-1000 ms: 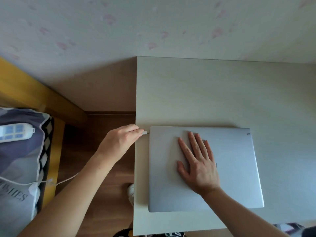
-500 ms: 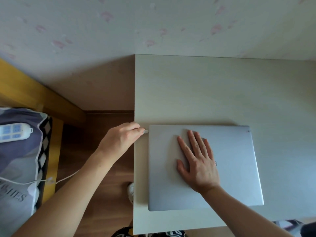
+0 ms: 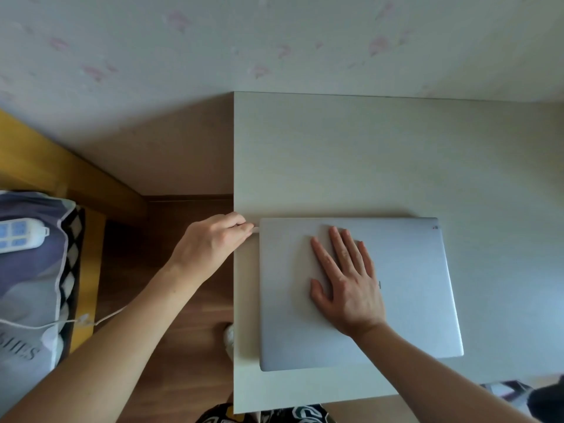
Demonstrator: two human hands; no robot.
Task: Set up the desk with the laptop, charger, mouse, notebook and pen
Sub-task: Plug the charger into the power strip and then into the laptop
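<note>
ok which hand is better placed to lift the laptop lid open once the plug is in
Right. The right hand already lies flat on the closed laptop, empty, while the left hand pinches the charger plug at its left edge.

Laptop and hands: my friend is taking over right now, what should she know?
Left hand: pinching the charger plug at the laptop's left edge; whether it is fully seated cannot be told.
Right hand: flat and open on the closed lid, steadying it.
Laptop lies on the desk; white cable trails left toward the power strip.
Left: mouse, notebook and pen, none in view.
</note>
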